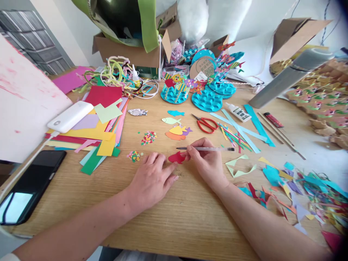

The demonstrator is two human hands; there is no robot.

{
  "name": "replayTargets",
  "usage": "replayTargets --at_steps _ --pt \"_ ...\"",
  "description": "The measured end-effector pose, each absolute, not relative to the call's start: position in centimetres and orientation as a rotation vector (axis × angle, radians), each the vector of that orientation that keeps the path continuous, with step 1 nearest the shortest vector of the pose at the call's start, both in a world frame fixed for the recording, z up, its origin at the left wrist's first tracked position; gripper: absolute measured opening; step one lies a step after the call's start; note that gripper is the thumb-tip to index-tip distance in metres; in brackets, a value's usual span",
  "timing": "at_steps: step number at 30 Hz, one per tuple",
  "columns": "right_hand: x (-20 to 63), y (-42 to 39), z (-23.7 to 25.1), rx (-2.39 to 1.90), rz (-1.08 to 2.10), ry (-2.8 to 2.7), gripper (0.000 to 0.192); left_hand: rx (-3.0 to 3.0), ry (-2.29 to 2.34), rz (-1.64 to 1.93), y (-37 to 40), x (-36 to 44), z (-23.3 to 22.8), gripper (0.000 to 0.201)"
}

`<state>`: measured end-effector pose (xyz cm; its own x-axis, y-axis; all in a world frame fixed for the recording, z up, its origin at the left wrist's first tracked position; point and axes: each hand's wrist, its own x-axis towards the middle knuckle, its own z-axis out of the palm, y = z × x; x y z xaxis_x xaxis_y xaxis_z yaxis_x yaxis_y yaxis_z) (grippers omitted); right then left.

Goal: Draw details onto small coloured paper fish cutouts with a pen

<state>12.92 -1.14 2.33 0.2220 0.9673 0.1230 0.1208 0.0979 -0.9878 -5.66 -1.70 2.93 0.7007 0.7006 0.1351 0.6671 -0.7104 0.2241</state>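
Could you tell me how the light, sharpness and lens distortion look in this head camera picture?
In the head view, light is soft and even, with only faint shadows under the left hand and right hand; the red paper fish and pen are sharp; the phone screen reflects bright glare; the wooden table edge bows, and the corners curve and darken, typical wide-angle distortion.

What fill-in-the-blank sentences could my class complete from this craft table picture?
1. The right hand holds a ____ over the red paper fish.
2. The left hand presses flat on the ____ paper fish.
3. The scissors have ____ handles.
4. The white power bank lies on a stack of coloured ____.

Missing words: pen; red; red; paper
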Motion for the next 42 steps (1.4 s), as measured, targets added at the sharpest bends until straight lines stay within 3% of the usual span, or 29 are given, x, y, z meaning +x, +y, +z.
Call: replayTargets --at_steps 42 --pt "12.9 -0.7 0.9 -1.406 1.173 -1.185 0.018 2.805 1.109 0.311 -2.3 -5.3 2.8 0.033"
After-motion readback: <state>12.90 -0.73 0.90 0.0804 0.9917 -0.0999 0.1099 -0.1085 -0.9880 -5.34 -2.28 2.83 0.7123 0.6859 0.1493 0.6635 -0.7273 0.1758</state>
